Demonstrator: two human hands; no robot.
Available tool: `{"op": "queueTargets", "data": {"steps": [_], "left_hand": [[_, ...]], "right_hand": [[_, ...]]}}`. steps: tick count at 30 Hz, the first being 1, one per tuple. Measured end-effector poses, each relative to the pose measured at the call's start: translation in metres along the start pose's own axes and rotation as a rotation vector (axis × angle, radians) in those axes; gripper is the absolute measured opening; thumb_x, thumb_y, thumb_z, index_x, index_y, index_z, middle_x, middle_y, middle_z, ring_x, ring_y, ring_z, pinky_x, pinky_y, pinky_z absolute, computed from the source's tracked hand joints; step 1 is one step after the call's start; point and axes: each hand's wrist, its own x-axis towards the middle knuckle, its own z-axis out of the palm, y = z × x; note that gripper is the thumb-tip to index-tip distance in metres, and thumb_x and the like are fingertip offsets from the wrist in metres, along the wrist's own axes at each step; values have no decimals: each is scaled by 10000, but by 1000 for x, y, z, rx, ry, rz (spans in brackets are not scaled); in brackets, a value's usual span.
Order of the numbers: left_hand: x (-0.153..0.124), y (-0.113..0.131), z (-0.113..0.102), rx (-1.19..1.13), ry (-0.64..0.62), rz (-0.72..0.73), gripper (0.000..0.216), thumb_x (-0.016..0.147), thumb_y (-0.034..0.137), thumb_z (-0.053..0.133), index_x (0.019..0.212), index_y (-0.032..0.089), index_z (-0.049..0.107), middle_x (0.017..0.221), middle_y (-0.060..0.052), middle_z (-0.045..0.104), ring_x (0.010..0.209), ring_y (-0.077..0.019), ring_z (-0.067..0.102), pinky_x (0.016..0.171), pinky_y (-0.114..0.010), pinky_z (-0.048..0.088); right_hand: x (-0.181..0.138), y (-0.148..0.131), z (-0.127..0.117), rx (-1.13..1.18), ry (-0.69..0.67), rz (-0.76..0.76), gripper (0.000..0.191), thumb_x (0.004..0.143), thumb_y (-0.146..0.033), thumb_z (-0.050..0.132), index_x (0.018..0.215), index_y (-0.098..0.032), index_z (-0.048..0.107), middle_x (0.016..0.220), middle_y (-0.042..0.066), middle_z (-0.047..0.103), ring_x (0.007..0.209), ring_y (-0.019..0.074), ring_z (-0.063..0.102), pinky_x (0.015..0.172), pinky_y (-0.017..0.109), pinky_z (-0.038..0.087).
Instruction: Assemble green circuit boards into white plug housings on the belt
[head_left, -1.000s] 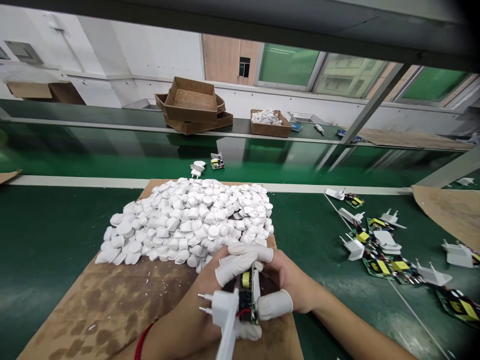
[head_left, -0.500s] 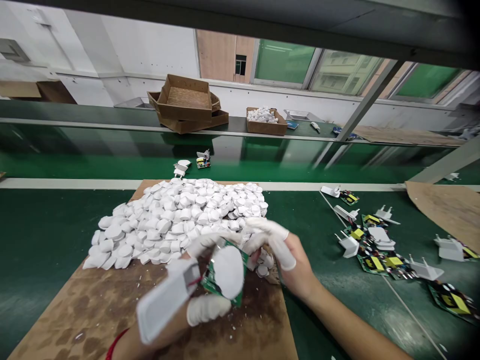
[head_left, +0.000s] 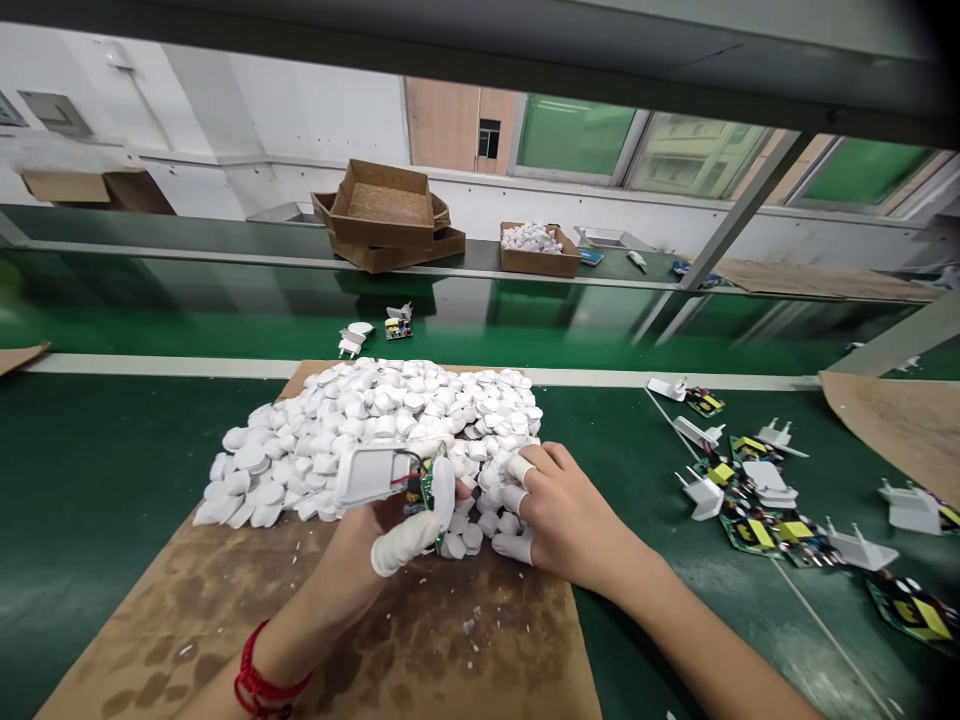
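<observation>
My left hand (head_left: pixel 397 540), in white finger cots, grips a green circuit board (head_left: pixel 427 482) over the cardboard sheet. One white round pad (head_left: pixel 443 490) is pressed against the board's face, beside my thumb. Thin wires join the board to a white plastic charger housing (head_left: pixel 369 474), which sticks out to the left with its hollow side showing. My right hand (head_left: pixel 551 505), also in finger cots, reaches into the right edge of a heap of white pads (head_left: pixel 390 410). Its fingers are bent and apart among the loose pads, and nothing shows clearly between them.
Cardboard (head_left: pixel 420 650) lies under the heap on the green bench. Several boards with plug housings (head_left: pixel 757 490) are spread at the right. Two more plug units (head_left: pixel 354 338) sit beyond the heap. On the back shelf are stacked cardboard trays (head_left: pixel 386 215) and a box of white parts (head_left: pixel 540 250).
The board in my left hand has turned edge-on, and the housing has swung up to the left. My right hand has moved down onto the pads at the heap's right edge.
</observation>
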Motion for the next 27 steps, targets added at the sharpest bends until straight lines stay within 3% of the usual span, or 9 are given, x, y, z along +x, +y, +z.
{"op": "queueTargets", "data": {"steps": [5,8,11,14,16,19,23,27], "left_hand": [[1,7,2,352,17,5,379,637,415,770,876,130,700,826,-80,713,788,-267,651,686,-320,558],[-2,5,4,608,5,189,470,634,338,777,1060,169,668,878,-51,712,765,-239,645,683,-307,552],[-5,-1,5,755,-92,454,651,705,303,752,1311,274,514,1132,-52,666,970,-254,637,864,-335,526],[-6,-2,6,863,-222,560,688,731,281,740,1353,294,445,1194,-61,630,1050,-251,617,921,-325,506],[-7,1,8,857,-294,524,722,717,268,749,1360,284,420,1216,-67,617,1066,-250,613,934,-319,502],[-7,5,9,696,-341,418,807,676,218,762,1383,304,383,1202,-47,622,1052,-247,622,913,-303,515],[-8,4,7,432,-374,346,858,614,212,818,1356,340,406,1116,-18,648,974,-241,647,823,-281,540],[-9,0,5,342,-395,269,873,581,187,847,1324,374,429,1067,-1,653,914,-237,651,763,-285,548]], "right_hand": [[-2,0,-4,39,-114,-101,116,694,-112,584,598,-158,632,695,73,502,865,234,419,756,373,333],[0,2,-6,156,-127,-50,84,673,-101,568,618,-154,602,773,72,537,847,216,431,720,350,341],[1,4,-10,390,31,72,65,652,-101,579,612,-152,578,745,54,537,785,194,452,673,323,352],[-1,9,-18,798,281,159,86,681,-78,604,664,-161,614,744,29,570,760,166,498,691,298,399],[-4,14,-22,1084,352,120,77,732,-115,649,761,-183,671,804,23,624,778,158,537,727,295,429],[-7,19,-23,1345,308,-57,180,755,-220,719,936,-226,724,904,29,664,828,163,583,766,301,457],[-7,19,-17,1408,237,-200,335,727,-216,757,1058,-263,725,1006,45,652,925,172,605,810,297,471],[-6,14,-15,1391,194,-223,355,765,-265,735,1118,-294,700,1080,59,640,994,186,600,835,306,472]]}}
